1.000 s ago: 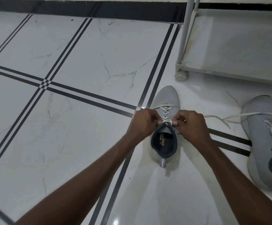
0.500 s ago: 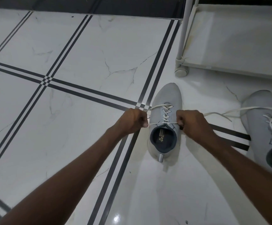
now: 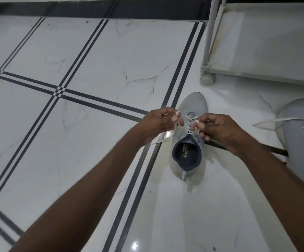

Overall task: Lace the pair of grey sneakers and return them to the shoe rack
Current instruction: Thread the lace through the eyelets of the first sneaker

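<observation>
A grey sneaker (image 3: pixel 193 104) stands on the floor, toe pointing away from me, its dark opening facing up. Its white lace (image 3: pixel 190 118) crosses the eyelets. My left hand (image 3: pixel 158 122) pinches the left lace end, looped over a finger, with the tail hanging down to the floor. My right hand (image 3: pixel 218 130) pinches the right lace end beside the tongue, looped over a fingertip. The second grey sneaker (image 3: pixel 296 135) lies at the right edge, its loose white lace (image 3: pixel 267 122) trailing left across the floor.
A white shoe rack (image 3: pixel 267 44) on a small wheel (image 3: pixel 207 80) stands at the top right, its bottom shelf bare. The floor is white marble tile with black double stripes (image 3: pixel 85 99). A dark skirting runs along the far wall.
My hands pulled the lace ends out sideways, then came back in toward the sneaker's eyelets. Each lace end is now looped around a finger.
</observation>
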Available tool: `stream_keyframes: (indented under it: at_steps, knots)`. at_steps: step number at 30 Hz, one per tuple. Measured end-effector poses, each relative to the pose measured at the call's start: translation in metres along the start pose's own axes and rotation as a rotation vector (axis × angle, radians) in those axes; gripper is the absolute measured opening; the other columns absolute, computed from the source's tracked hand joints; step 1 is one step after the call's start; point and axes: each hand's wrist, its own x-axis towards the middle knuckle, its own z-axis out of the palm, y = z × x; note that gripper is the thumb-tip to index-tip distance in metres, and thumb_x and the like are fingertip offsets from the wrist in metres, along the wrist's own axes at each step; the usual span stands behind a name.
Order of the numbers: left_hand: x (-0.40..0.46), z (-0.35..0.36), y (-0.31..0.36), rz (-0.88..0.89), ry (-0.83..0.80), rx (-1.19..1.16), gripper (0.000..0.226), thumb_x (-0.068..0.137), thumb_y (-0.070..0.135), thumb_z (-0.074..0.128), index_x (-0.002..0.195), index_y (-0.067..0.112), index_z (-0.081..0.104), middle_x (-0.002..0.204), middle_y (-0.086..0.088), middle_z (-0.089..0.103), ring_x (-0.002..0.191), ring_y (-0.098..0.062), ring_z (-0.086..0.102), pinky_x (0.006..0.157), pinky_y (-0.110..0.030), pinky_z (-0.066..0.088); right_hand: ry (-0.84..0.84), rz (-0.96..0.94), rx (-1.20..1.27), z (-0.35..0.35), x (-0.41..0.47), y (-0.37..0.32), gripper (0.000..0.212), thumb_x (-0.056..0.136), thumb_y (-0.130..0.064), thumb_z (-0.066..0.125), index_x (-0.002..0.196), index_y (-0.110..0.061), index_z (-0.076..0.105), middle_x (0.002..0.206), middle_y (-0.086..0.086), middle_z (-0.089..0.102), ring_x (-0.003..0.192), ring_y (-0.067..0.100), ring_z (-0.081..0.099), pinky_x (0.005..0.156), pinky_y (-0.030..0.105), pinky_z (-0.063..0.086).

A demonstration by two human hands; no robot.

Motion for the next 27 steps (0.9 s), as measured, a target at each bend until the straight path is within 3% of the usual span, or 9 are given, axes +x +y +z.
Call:
stream_keyframes:
  at_steps: [4, 7, 11, 15, 21, 27]
  knots:
    - [0.016, 0.015, -0.008, -0.044, 0.21, -0.035, 0.019, 0.092, 0.02, 0.07, 0.106, 0.008, 0.072, 0.077, -0.006, 0.065, 0.075, -0.018, 0.065, 0.078, -0.031, 0.057, 0.15, -0.134, -0.162, 0.019, 0.003, -0.002, 0.007, 0.089, -0.004, 0.066, 0.093, -0.002, 0.071, 0.071, 0.011, 0.07, 0.051, 0.013, 0.055, 0.047, 0.022, 0.046]
    - [0.025, 0.022, -0.013, -0.074, 0.281, 0.008, 0.024, 0.095, 0.021, 0.065, 0.11, 0.004, 0.071, 0.072, -0.004, 0.061, 0.065, -0.013, 0.06, 0.072, -0.03, 0.056, 0.226, -0.18, -0.304, 0.027, 0.007, -0.002, 0.012, 0.092, -0.004, 0.063, 0.094, -0.01, 0.072, 0.063, 0.006, 0.07, 0.04, 0.008, 0.051, 0.041, 0.021, 0.043]
    - [0.029, 0.02, -0.015, -0.1, 0.147, 0.021, 0.031, 0.099, 0.0, 0.049, 0.125, 0.005, 0.065, 0.088, -0.009, 0.068, 0.066, -0.009, 0.066, 0.07, -0.027, 0.056, 0.238, -0.165, -0.368, 0.03, 0.007, -0.002, 0.025, 0.094, 0.0, 0.055, 0.102, -0.019, 0.07, 0.073, 0.013, 0.072, 0.039, 0.012, 0.055, 0.04, 0.024, 0.045]
    - [0.034, 0.017, -0.015, -0.081, 0.12, -0.064, 0.03, 0.096, -0.002, 0.055, 0.126, 0.002, 0.06, 0.088, -0.01, 0.066, 0.063, -0.012, 0.063, 0.07, -0.029, 0.057, 0.215, -0.182, -0.407, 0.034, 0.007, -0.002, 0.033, 0.095, 0.004, 0.049, 0.108, -0.023, 0.064, 0.078, 0.017, 0.07, 0.043, 0.022, 0.06, 0.039, 0.028, 0.047]
    - [0.037, 0.02, -0.017, -0.149, 0.077, -0.143, 0.012, 0.096, 0.0, 0.057, 0.103, -0.004, 0.066, 0.074, -0.008, 0.069, 0.062, -0.013, 0.065, 0.072, -0.026, 0.058, 0.209, -0.202, -0.408, 0.03, 0.013, -0.004, 0.037, 0.094, 0.004, 0.051, 0.108, -0.028, 0.065, 0.072, 0.021, 0.069, 0.045, 0.027, 0.063, 0.041, 0.028, 0.049]
    - [0.032, 0.019, -0.011, -0.206, -0.089, -0.135, 0.018, 0.098, 0.015, 0.059, 0.09, 0.007, 0.073, 0.079, -0.009, 0.068, 0.077, -0.016, 0.063, 0.082, -0.028, 0.053, 0.155, -0.202, -0.351, 0.025, 0.016, -0.003, 0.02, 0.093, -0.006, 0.061, 0.106, -0.021, 0.063, 0.067, 0.022, 0.068, 0.047, 0.029, 0.061, 0.043, 0.03, 0.049]
